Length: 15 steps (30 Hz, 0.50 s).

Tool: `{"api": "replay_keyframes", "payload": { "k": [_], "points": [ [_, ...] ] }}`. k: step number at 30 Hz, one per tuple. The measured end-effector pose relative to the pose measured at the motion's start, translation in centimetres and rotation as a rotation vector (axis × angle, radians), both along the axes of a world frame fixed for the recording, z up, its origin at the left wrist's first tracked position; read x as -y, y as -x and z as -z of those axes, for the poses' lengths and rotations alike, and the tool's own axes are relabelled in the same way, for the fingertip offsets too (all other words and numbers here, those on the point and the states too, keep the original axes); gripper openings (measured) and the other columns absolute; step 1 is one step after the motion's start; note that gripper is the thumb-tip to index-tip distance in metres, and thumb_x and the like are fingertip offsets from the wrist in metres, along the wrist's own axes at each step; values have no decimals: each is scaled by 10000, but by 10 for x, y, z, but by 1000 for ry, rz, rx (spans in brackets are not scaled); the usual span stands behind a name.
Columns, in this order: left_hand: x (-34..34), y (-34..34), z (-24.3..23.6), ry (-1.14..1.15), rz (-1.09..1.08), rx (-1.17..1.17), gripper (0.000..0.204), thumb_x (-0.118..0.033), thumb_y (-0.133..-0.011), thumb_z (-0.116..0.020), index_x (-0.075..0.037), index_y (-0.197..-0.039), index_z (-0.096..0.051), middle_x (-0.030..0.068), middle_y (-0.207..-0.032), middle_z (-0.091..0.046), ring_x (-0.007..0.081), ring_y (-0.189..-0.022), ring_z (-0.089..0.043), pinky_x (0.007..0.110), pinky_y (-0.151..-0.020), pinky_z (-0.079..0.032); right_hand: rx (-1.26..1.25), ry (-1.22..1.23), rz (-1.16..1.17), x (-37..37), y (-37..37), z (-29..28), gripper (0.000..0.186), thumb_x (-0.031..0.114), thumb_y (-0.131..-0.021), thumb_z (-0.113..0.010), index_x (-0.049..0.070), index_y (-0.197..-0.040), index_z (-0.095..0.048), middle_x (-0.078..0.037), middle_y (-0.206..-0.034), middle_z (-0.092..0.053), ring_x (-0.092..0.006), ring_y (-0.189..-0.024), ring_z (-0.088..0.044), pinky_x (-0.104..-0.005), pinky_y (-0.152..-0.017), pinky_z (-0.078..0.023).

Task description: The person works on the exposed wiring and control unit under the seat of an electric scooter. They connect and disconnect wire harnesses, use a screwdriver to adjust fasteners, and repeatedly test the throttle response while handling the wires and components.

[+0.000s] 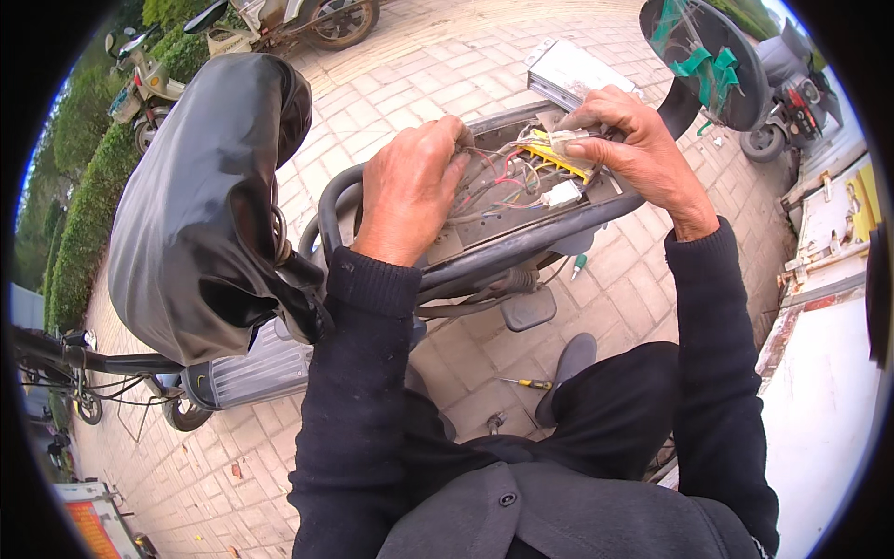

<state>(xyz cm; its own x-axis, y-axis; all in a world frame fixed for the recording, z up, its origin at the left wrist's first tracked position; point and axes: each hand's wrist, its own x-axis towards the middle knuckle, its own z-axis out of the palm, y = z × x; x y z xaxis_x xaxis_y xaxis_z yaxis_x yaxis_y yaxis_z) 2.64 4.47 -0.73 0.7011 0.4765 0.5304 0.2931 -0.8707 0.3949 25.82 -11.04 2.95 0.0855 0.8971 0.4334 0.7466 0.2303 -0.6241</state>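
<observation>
An open compartment (480,237) inside the black tubular frame (526,235) of an electric scooter holds loose coloured wires (507,177), a white connector plug (562,196) and a long yellow part (545,149). My left hand (414,182) is at the compartment's left side, fingers curled at the wires, what they hold hidden. My right hand (624,149) is on the right, thumb and fingers closed on a pale connector (568,140) with wires running from it.
A black seat (196,205) stands raised at left. A silver metal box (559,74) lies beyond the frame. A green-handled tool (578,264) and yellow screwdriver (533,383) lie on paving. Parked vehicles (335,20), a hedge (84,242) and a white panel (819,373) surround me.
</observation>
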Motion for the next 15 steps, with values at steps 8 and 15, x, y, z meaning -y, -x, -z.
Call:
{"api": "replay_keyframes", "payload": {
  "k": [8,15],
  "points": [
    [-2,-4,-6,252,51,57,202,-45,-888,-717,-24,-1086,-688,120,-947,-740,214,-889,-706,326,-799,-519,11,-73,150,4,8,16,274,265,-863,-796,63,-1048,-778,-67,-911,-615,-229,-948,-570,-356,-838,-462],
    [-5,-1,-12,243,93,53,267,-20,-896,-715,-5,-1154,-646,109,-1016,-746,177,-982,-709,315,-830,-523,62,-110,155,3,6,18,306,292,-854,-794,59,-1051,-775,-80,-907,-611,-240,-948,-573,-367,-839,-462]
  ]
}}
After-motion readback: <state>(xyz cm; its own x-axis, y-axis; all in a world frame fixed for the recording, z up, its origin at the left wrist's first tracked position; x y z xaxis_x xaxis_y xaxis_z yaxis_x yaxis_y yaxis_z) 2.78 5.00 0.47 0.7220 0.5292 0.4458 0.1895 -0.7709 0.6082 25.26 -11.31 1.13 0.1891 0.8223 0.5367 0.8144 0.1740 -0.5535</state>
